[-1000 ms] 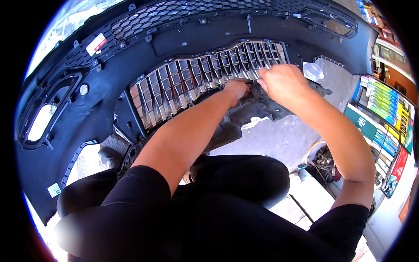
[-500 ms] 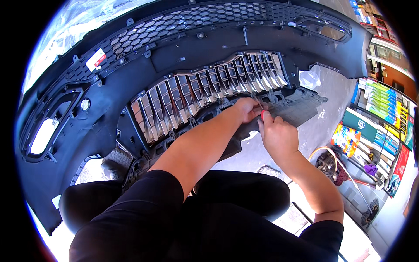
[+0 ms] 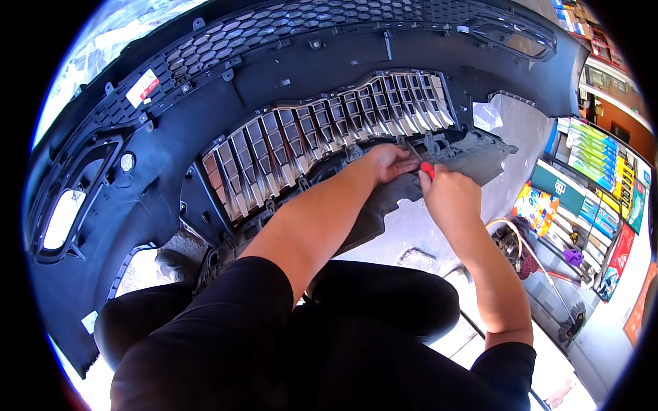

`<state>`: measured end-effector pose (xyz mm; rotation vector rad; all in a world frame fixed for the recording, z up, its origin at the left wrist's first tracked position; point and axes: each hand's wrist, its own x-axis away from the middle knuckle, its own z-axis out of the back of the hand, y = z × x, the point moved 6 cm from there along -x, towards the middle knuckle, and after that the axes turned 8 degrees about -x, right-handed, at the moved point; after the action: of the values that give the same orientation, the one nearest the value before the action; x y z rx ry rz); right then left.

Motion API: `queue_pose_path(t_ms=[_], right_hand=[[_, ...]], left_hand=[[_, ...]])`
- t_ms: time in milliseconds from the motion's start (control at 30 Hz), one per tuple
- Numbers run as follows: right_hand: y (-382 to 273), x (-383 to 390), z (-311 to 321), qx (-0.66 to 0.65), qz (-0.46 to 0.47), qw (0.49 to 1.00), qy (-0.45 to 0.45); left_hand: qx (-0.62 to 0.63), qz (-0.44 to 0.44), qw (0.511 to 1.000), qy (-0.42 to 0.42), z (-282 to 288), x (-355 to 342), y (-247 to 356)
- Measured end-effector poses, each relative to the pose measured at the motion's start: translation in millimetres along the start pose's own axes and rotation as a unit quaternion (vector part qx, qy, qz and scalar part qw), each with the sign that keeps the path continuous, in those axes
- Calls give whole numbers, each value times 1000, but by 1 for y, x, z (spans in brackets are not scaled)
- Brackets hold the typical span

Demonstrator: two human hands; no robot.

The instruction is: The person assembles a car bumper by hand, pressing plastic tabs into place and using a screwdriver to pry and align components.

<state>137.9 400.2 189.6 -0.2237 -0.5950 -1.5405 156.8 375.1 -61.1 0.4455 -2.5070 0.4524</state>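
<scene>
My right hand [image 3: 452, 194] is closed round the red handle of a screwdriver [image 3: 428, 168]. The thin shaft slants up and left toward clips on the edge of a dark plastic panel [image 3: 473, 159]; its tip is hard to make out. Close beside that shaft, my left hand [image 3: 393, 163] lies at the panel's edge, thumb and fingers apart and fingers stretched toward the screwdriver. Just beyond both hands is a chrome-slatted grille [image 3: 329, 133], set in a large black car bumper cover [image 3: 274, 85] with its inner side toward me.
A honeycomb mesh [image 3: 274, 31] runs along the bumper's far part. At the right stand colourful boxes [image 3: 593, 161], an orange-and-blue bag [image 3: 536, 207] and a pale hose [image 3: 524, 240] on the floor. My knees [image 3: 391, 301] are close below the panel.
My right hand has shifted slightly up and right with the screwdriver. The left hand's fingers have straightened and spread from a tighter grip near the shaft. The whole view has shifted a little.
</scene>
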Motion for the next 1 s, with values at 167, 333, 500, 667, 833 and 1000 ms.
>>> queue_pose_path(t_ms=[167,333,500,667,833,1000], right_hand=[[6,3,3,7,0,1000,-3],[13,16,17,-7,-40,999,-6],[45,40,45,-138,-40,977,160],[27,49,30,-451,-36,891,47],[14,-19,16,-445,61,893,2],[47,-105,-92,-138,150,970,-133]], left_hand=[[-15,28,999,38,5,6,-6],[-153,-18,986,63,13,44,-1],[-280,-62,957,44,-2,108,33],[-78,-167,979,-83,-80,200,83],[-145,-329,925,126,-48,271,156],[-331,-272,883,190,-9,404,183]])
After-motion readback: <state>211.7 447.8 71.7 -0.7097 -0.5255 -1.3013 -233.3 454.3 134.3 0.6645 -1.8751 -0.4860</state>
